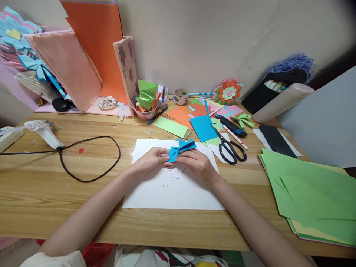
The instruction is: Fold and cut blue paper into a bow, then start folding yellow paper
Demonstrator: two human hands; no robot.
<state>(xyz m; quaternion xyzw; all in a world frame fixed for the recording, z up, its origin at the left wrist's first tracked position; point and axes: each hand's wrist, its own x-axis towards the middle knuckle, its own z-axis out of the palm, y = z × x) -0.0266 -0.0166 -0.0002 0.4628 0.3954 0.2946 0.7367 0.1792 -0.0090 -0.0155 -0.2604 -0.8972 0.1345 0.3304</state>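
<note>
A small piece of folded blue paper is held just above a white sheet on the wooden desk. My left hand pinches its left side between thumb and fingers. On its right side, my right hand grips it, with the fingers closed along its lower edge. Cut blue flaps stand up from the paper's upper right part. Coloured marks and small scraps show on the white sheet below the hands. Black-handled scissors lie to the right of my right hand, near a flat blue paper piece.
A hot glue gun with a looping black cord stands on the left. Stacked green paper covers the right side. At the back are a cup of paper scraps, tape, a layered paper flower and a pink holder.
</note>
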